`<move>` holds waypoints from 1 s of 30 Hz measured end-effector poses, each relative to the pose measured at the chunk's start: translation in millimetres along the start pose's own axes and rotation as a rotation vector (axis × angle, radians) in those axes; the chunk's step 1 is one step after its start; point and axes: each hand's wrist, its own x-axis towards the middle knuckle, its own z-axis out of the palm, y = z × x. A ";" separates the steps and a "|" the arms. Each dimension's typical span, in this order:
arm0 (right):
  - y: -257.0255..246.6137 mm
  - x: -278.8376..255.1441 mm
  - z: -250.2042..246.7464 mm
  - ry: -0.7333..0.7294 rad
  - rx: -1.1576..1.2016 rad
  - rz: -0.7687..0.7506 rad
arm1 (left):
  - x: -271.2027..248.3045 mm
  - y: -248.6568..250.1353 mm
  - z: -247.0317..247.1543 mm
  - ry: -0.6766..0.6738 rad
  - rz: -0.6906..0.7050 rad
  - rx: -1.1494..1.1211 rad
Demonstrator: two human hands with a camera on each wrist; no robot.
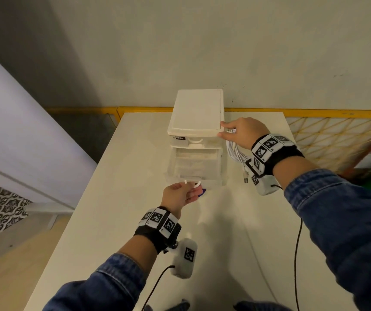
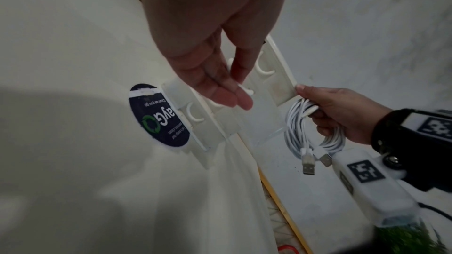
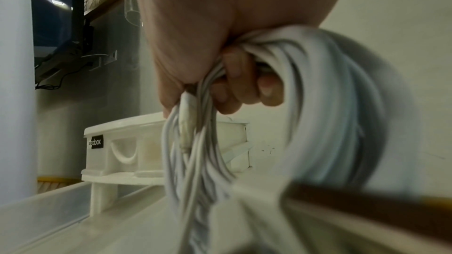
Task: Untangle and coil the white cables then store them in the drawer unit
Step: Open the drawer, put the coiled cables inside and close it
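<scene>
drawer unit (image 1: 197,122) on table (image 1: 117,221) (cables (image 1: 236,152) right)

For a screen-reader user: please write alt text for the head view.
A left hand pulls a drawer out of a white drawer unit on a table, while the right hand steadies the unit and holds coiled white cables.

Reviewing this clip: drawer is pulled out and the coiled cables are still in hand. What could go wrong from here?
1. The right hand both holds the coiled white cables and steadies the drawer unit; the coil may loosen, and its USB plugs already dangle.
2. The left hand holds the open drawer by its handle; pulling further might bring it right out.
3. Dangling plugs may snag on the drawer's edge going in.
</scene>
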 end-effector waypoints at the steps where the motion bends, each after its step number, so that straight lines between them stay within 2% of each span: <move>1: -0.7 -0.5 0.3 0.001 0.004 0.002 | -2.5 -0.9 -1.8 -0.005 -0.009 0.007; 9: -3.4 -1.8 -0.3 0.009 0.002 0.018 | -13.2 -7.1 -12.4 -0.059 -0.042 0.100; 12: -3.9 -3.0 0.8 0.016 0.012 0.024 | -12.7 -1.4 -22.2 -0.104 -0.020 0.274; 17: -5.1 -4.8 0.5 0.021 0.003 0.026 | -12.7 27.4 -42.7 -0.242 -0.082 0.640; 19: -5.1 -5.5 -0.6 0.019 0.000 0.026 | -10.6 43.7 -50.5 -0.251 -0.076 0.769; 21: -3.0 -7.3 -2.4 0.009 0.005 0.018 | -8.1 61.6 -55.5 -0.178 -0.029 0.850; 23: -0.3 -10.8 -8.9 0.043 0.020 0.007 | -4.6 79.2 -58.7 -0.043 0.076 0.898; 27: -2.2 -25.7 -22.8 0.245 0.129 -0.017 | 6.6 97.9 -63.3 0.201 0.338 1.005; 28: -5.8 -29.2 -24.1 0.295 0.192 -0.015 | 10.9 98.1 -63.5 0.218 0.350 1.040; 30: -16.7 -32.2 -20.9 0.394 0.374 -0.006 | 21.0 92.9 -62.5 0.148 0.273 1.037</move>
